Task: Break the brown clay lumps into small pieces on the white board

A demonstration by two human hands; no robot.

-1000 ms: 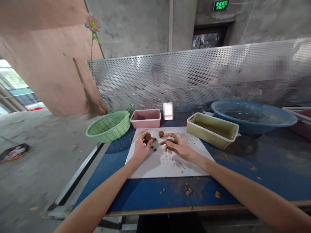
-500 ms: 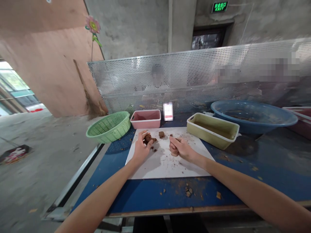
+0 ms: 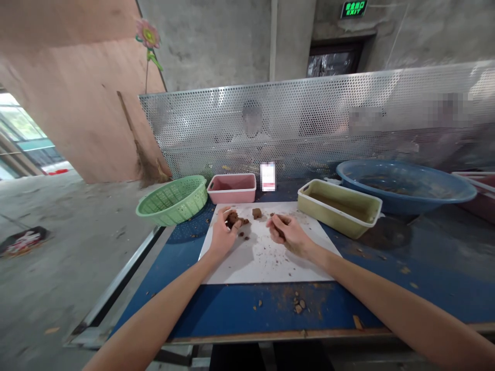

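While both bare arms stretched out over the bench, this is how things stood.

Landmark: a white rectangular board (image 3: pixel 266 260) lay flat on the blue-topped workbench (image 3: pixel 425 268), and everything below is placed against it.

Left hand: the left hand (image 3: pixel 221 234) rested on the far left part of the board, its fingers curled narrowly around a dark brown crumbly lump (image 3: pixel 233 219), which it held just above the board's surface.

Right hand: the right hand (image 3: pixel 288 233) sat on the far middle of the board, curled nearly closed with the fingertips pinched together on a small brown fragment (image 3: pixel 279 224); how firmly it gripped I could not tell.

Between the hands: a small brown cube-like piece (image 3: pixel 257 213) lay alone near the board's far edge, apart from both hands.

Crumbs: fine brown specks (image 3: pixel 266 252) were scattered over the board's middle, and larger chips (image 3: pixel 297 305) lay on the bench just off its near edge.

Beyond the board: a pink rectangular plastic tub (image 3: pixel 231 187) stood just past the far edge.

Left of the board: a round green slotted plastic basket (image 3: pixel 172 200) stood off the far left corner.

Right of the board: a pale yellow-green rectangular tub (image 3: pixel 339 206) stood close beside the right corner, with a wide blue plastic basin (image 3: pixel 404 184) beyond it.
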